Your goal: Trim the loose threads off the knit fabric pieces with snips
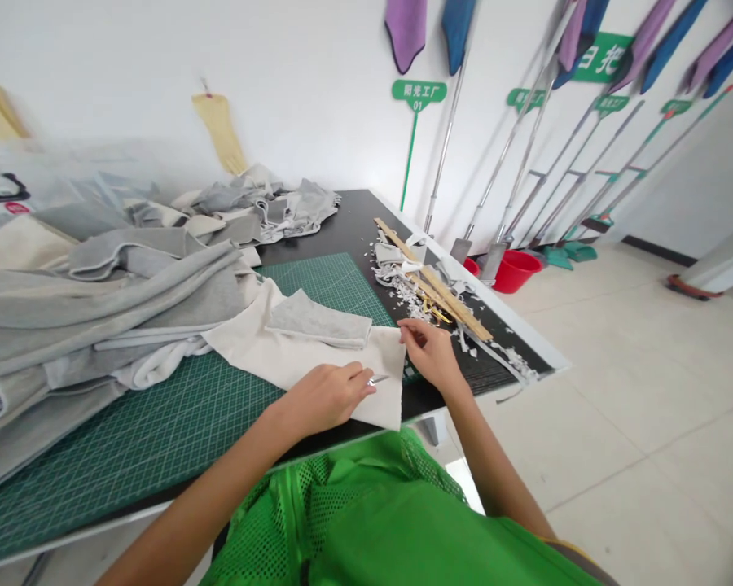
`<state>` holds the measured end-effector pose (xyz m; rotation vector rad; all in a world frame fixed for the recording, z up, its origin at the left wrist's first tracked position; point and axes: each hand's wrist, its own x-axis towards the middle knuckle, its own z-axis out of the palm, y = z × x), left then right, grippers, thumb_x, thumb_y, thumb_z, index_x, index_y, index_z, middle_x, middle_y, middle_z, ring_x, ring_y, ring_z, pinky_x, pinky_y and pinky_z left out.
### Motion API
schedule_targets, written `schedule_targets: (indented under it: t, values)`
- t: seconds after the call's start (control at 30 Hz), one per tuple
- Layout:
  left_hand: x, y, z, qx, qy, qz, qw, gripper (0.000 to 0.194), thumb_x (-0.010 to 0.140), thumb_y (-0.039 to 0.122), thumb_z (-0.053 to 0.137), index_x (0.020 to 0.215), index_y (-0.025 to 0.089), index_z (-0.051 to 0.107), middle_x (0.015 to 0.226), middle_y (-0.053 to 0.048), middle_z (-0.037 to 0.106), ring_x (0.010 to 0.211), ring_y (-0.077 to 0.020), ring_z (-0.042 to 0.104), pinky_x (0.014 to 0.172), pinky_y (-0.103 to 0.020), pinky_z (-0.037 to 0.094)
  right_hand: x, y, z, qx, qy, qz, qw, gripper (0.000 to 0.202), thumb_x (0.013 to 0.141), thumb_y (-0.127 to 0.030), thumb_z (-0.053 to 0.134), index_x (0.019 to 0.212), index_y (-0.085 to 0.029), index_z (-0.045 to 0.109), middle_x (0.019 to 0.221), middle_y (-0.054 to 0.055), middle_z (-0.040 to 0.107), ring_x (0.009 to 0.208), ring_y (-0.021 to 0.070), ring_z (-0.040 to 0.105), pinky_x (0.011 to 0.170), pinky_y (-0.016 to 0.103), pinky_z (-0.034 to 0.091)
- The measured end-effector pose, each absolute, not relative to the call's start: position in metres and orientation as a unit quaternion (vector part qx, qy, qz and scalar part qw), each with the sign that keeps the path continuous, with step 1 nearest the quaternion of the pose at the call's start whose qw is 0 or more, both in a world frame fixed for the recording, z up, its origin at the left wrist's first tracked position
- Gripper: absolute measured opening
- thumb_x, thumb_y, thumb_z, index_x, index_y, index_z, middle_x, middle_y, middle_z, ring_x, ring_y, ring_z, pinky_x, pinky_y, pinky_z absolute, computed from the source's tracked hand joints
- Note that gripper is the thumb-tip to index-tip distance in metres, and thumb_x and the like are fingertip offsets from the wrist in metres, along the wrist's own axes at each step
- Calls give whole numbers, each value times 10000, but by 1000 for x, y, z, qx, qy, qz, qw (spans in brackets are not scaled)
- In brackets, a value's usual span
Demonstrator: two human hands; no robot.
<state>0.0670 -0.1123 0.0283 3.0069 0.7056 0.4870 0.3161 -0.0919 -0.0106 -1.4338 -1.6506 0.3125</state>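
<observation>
A white cloth piece [262,352] lies over the green cutting mat [189,415] and reaches the table's front edge. On it rests a folded grey cloth [321,319]. My left hand [333,396] is closed on a small metal tool [377,380], whose tip shows above the white cloth; the rest of the tool is hidden in the fingers. At the cloth's upper right corner, my right hand [424,346] pinches the edge of the white cloth between thumb and fingers.
Grey and white fabric [140,285] is heaped over the table's left side. Wooden strips [433,277], white scraps [397,285] and gold-handled scissors [433,308] lie at the right. Beyond are a red basin [516,270] and several mops along the wall.
</observation>
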Motion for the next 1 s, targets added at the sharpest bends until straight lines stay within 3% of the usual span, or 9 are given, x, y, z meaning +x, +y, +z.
schedule_targets:
  t: [0.17,0.4,0.57,0.77,1.0]
  values:
    - [71,-120,28,960,229,159,17,314,1091,355,395,1240,160,591,960,-80,699,797,-210,709,657,-320,569,316,-93,-9,-578,-655,123,471,255,951,-298,538,1083,-206,735,775,40,757,662,192,696,687,299,546]
    - [45,-124,15,953,258,156,-1,259,1087,289,400,1195,163,599,964,-79,696,771,-212,708,635,-321,575,316,-94,-8,-573,-658,129,472,254,942,-270,538,1080,-206,741,779,35,754,669,182,686,681,285,525]
    - [25,-124,12,937,303,172,-34,342,1088,363,421,1334,159,543,1040,-99,697,817,-224,718,681,-331,582,316,-94,-7,-570,-662,130,469,250,936,-249,541,1080,-189,736,758,30,742,659,175,674,686,283,511]
    - [4,-122,4,925,338,163,-61,263,1092,302,412,1201,166,608,948,-57,691,775,-216,708,675,-326,562,315,-95,-7,-568,-665,130,466,244,933,-241,545,1078,-183,733,766,35,747,662,177,676,693,288,511]
    - [-55,-99,-7,880,416,192,-126,361,1075,385,459,1269,113,595,1082,-125,711,933,-285,719,770,-380,558,315,-93,-8,-568,-665,134,465,255,933,-240,542,1092,-184,733,776,43,752,685,189,688,697,297,521]
